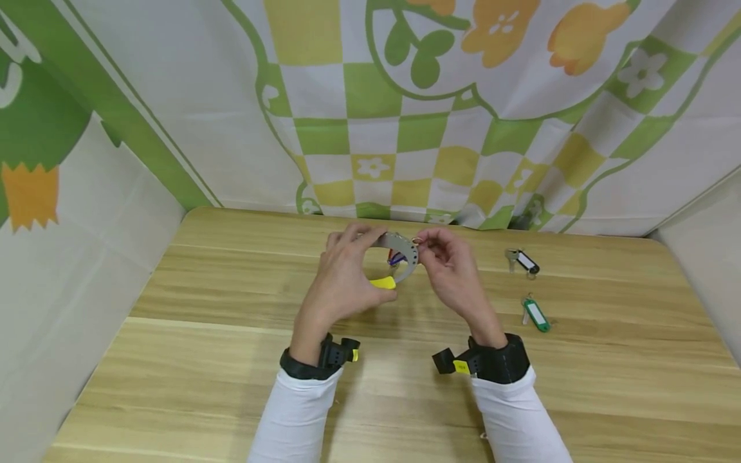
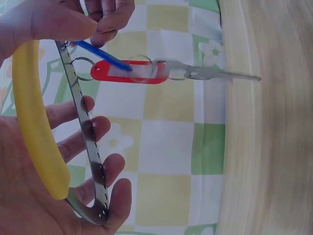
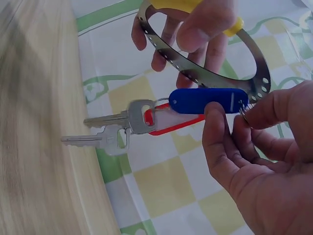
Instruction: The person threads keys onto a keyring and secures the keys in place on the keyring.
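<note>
My left hand (image 1: 346, 276) grips a curved metal band (image 3: 195, 73) with a row of holes and a yellow handle (image 2: 35, 117). The thumb lies at the handle while the other fingers wrap past the band. A red key tag (image 2: 105, 73) hangs from the band by a split ring (image 2: 80, 68), with a key below it. Close to the band's other end, my right hand (image 1: 454, 270) pinches the small ring (image 3: 243, 116) of a blue key tag (image 3: 200, 101). That ring is right at the holes, partly hidden by fingertips. A silver key (image 3: 139, 117) dangles from the blue tag.
On the right of the wooden table (image 1: 202, 360) lie a black key tag (image 1: 527, 262) with its key and, nearer, a green key tag (image 1: 537, 315) with its key. A patterned curtain (image 1: 370, 135) hangs along the table's back edge.
</note>
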`<act>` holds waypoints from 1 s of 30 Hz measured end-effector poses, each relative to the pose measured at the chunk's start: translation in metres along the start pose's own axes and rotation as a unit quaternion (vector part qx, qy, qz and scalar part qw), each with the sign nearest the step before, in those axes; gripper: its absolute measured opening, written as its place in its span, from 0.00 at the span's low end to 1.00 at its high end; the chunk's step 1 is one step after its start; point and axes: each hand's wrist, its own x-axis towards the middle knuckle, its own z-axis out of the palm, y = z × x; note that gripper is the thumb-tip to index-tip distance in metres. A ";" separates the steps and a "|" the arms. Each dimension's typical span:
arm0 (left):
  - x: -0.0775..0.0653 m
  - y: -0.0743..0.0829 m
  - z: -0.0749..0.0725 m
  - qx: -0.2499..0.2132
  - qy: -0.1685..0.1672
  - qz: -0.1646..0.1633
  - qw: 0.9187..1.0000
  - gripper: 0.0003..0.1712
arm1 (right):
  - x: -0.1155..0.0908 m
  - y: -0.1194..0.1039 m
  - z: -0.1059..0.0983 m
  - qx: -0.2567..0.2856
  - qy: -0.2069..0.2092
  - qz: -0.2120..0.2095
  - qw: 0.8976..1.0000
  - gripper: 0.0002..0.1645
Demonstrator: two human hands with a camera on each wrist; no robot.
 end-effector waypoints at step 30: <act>0.001 0.000 0.002 0.077 -0.011 0.024 0.997 0.54 | 0.000 0.003 -0.015 -0.190 0.032 -0.161 0.968 0.05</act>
